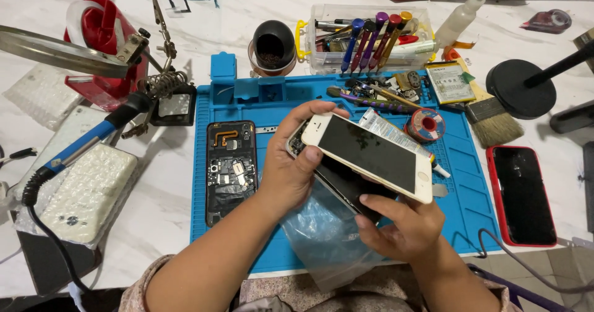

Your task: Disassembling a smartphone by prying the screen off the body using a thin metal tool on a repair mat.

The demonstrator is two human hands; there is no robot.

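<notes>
Here, seen from your head camera, the blue work mat (pixel 470 188) covers the middle of the white marbled tabletop (pixel 167 219), and its near edge runs just under your forearms. The freest patch of mat lies to the right of your hands, between them and the red-cased phone (pixel 523 194), which sits across the mat's right edge. To the left, an opened black phone (pixel 231 166) with exposed parts lies flat on the mat, just beside your left wrist.

The back of the mat is crowded — a clear plastic box of screwdrivers (pixel 371 40), a black round cup (pixel 273 45), a solder spool (pixel 426 124), a flat battery (pixel 450 82) and a bristle brush (pixel 492 117). Off the mat on the left sit a blue-handled soldering iron (pixel 86 142) and bubble-wrapped packets (pixel 86 191).

Your left hand (pixel 291 163) is closed around the top end of the white phone (pixel 371 157), thumb on its glossy dark glass. Its screen is lifted off the phone body below, tilted above the mat. Your right hand (pixel 402 225) cups the lower end from beneath, fingers (pixel 377 202) curled on the dark body — a crinkled clear plastic bag (pixel 322 238) hangs under both hands.
</notes>
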